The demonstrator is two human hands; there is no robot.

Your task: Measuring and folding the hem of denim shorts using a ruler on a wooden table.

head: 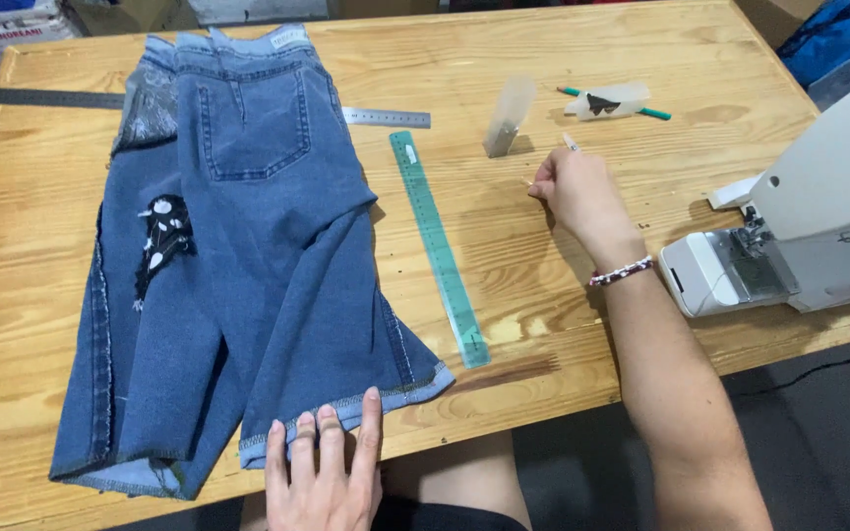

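1. Our left hand (325, 470) lies flat, fingers spread, pressing the hem of the jeans (238, 256) at the near edge of the table (563, 285); it grips nothing.
2. The jeans lie spread over the table's left half, waistband toward the far edge.
3. Our right hand (575, 189) rests mid-table, fingers curled around what may be a small pen or chalk; the view is too poor to say.
4. A green ruler (440, 246) lies just beside the jeans.
5. A sewing machine (799, 226) stands at the right edge.
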